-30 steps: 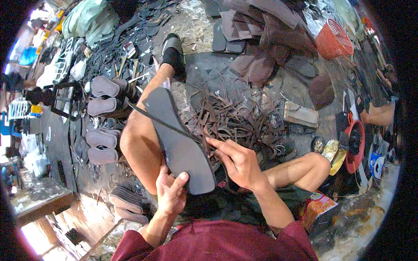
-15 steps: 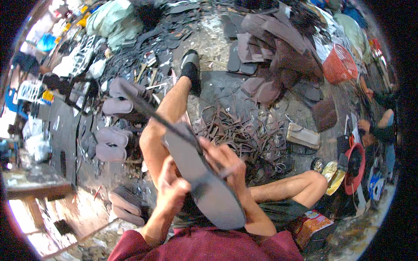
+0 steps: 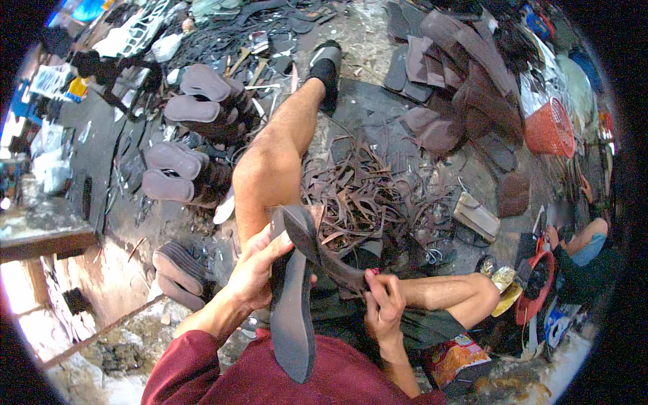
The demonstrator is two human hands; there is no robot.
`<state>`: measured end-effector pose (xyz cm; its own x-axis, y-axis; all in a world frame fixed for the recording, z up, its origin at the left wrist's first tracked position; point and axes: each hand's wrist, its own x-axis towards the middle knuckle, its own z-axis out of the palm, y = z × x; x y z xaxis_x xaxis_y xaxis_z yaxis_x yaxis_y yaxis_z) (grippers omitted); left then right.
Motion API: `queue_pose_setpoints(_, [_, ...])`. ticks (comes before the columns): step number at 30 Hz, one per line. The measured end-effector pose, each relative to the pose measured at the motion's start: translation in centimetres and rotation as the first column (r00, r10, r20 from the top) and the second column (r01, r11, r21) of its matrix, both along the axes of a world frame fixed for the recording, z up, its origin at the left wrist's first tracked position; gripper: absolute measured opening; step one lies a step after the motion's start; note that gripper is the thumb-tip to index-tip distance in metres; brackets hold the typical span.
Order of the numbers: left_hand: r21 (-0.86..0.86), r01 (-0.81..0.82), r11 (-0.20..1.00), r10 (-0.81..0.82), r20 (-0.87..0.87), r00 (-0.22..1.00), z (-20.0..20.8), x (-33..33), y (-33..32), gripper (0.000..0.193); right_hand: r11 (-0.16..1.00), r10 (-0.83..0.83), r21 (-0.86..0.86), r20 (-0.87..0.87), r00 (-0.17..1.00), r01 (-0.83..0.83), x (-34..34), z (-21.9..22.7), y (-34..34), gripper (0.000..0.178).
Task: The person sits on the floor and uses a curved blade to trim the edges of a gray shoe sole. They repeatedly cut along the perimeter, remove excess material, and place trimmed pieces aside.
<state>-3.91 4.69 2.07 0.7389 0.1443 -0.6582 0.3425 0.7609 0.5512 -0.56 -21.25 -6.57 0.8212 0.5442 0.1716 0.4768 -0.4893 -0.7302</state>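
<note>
My left hand (image 3: 255, 273) grips a grey-brown shoe sole (image 3: 293, 331) round its middle. The sole slants on edge above my lap, its lower end against my maroon shirt. A dark, flexible strip (image 3: 341, 271) curls over near the sole's upper end and runs down to the right. Its far end is pinched between the fingertips of my right hand (image 3: 386, 310). Whether the strip is joined to the sole at the top cannot be made out. Just beyond lies a tangled heap of thin brown strips (image 3: 378, 192).
Soles stand in stacks (image 3: 196, 108) on the left, with another pile (image 3: 179, 270) nearer me. Brown sheets and cut pieces (image 3: 466, 74) lie at far right beside a red basket (image 3: 550, 128). A pale block (image 3: 476, 216) rests right of the heap. Another person (image 3: 587, 250) sits at the right edge.
The sole has swung more upright and shifted left. The strip, earlier sticking out to the upper left, now bends down to the right. My right hand has moved off the sole's side, rightward, to the strip's end.
</note>
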Motion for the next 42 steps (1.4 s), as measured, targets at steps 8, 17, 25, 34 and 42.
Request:
queue_pose_setpoints(8, [0.174, 0.163, 0.971, -0.175, 0.058, 0.983, -0.5, 0.7, 1.9, 0.035, 0.946, 0.321, -0.042, -0.044, 0.946, -0.322, 10.0, 6.7, 5.3, 0.041])
queue_pose_setpoints(17, [0.317, 0.298, 0.901, -0.311, -0.008, 0.950, -0.6, 1.1, 2.1, 0.033, 0.769, 0.609, -0.079, -0.213, 0.764, -0.635, 16.8, 11.8, 11.4, 0.028])
queue_pose_setpoints(25, [0.161, 0.435, 0.886, -0.459, 0.165, 0.873, 0.5, 1.7, 2.6, 0.049, 0.850, 0.526, 0.196, -0.272, 0.805, -0.489, 15.9, 10.7, 9.0, 0.028])
queue_pose_setpoints(34, [0.213, -0.784, 0.583, 0.397, 0.768, 0.503, 7.2, 8.9, 4.9, 0.024, 0.825, -0.036, -0.159, -0.972, -0.230, 0.542, 5.9, -2.2, -1.5, 0.040])
queue_pose_setpoints(42, [0.109, -0.441, 0.891, 0.364, 0.409, 0.837, 3.5, 9.3, -1.5, 0.031, 0.932, -0.280, 0.204, -0.126, 0.952, 0.301, 1.8, 2.2, -4.3, 0.040])
